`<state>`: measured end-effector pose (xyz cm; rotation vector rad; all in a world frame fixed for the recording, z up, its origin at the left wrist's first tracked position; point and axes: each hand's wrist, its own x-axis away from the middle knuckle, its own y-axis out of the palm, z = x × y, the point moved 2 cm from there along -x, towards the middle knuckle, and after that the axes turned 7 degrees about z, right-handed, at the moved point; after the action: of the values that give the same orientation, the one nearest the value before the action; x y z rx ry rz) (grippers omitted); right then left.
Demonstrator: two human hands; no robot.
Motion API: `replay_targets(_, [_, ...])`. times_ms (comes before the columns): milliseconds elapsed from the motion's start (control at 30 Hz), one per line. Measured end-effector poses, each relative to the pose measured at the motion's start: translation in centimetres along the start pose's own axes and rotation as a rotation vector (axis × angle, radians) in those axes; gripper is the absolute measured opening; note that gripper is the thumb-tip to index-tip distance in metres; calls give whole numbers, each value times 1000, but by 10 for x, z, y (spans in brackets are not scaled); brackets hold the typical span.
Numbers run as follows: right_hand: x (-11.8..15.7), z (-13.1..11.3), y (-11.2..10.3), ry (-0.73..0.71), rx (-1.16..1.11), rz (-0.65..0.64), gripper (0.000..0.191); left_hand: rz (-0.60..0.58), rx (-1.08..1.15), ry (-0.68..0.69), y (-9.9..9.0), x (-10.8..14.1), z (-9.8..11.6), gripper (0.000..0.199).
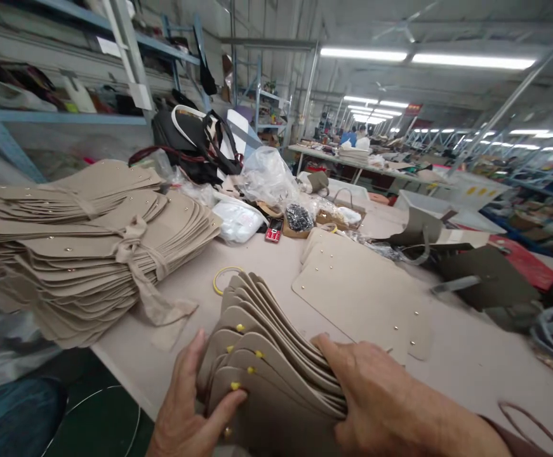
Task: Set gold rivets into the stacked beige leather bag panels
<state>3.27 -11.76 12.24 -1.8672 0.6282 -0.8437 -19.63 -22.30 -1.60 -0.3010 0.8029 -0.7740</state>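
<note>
A thick stack of taupe leather-like panels (276, 355) stands tilted on its edge at the front of the table, fanned a little, with small yellow bits at some of its holes. Around its left edge my left hand (195, 406) is closed, thumb pressed on the front panel beside a yellow bit. My right hand (371, 387) grips the right edge of the same stack. Behind it lie flat beige panels (357, 285) with small metal studs. A yellow tape ring (226, 279) rests just beyond the stack, partly hidden by it.
Bundles of beige panels tied with a cloth strip (136, 254) are piled on the left. A red-and-black box (273, 230), a white plastic packet (238, 219) and clear bags (269, 174) lie at the back. Dark green bag parts (486, 276) lie on the right.
</note>
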Motion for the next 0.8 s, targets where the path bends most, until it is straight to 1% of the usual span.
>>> replay_targets(67, [3,11,-3,46,31,6,48,-36,-11,136,3,-9,11,82])
replay_targets(133, [6,22,-1,78,38,25,49,-98,-29,253,8,-13,18,74])
replay_targets(167, [7,26,1,85,29,37,50,-125,-39,290,10,-12,19,68])
replay_targets(233, [8,31,7,92,-2,57,50,-163,-56,322,12,-9,17,58])
replay_targets(267, [9,32,9,92,-21,64,49,-154,-60,319,11,-6,15,54])
replay_targets(333, [10,32,13,96,-52,79,48,-98,-60,320,5,-1,11,46])
replay_targets(433, [13,31,17,107,-75,85,49,-32,-41,354,-6,6,11,27])
replay_targets(533, [14,29,19,113,-86,88,51,-30,15,392,-14,13,18,14])
replay_targets(600, [16,25,21,111,-81,89,56,-50,38,387,-15,13,23,12])
replay_targets(733, [20,19,24,62,-66,98,71,-135,18,336,-14,5,27,29])
replay_targets(800, [22,17,24,50,-70,117,75,-153,33,340,-14,1,26,29])
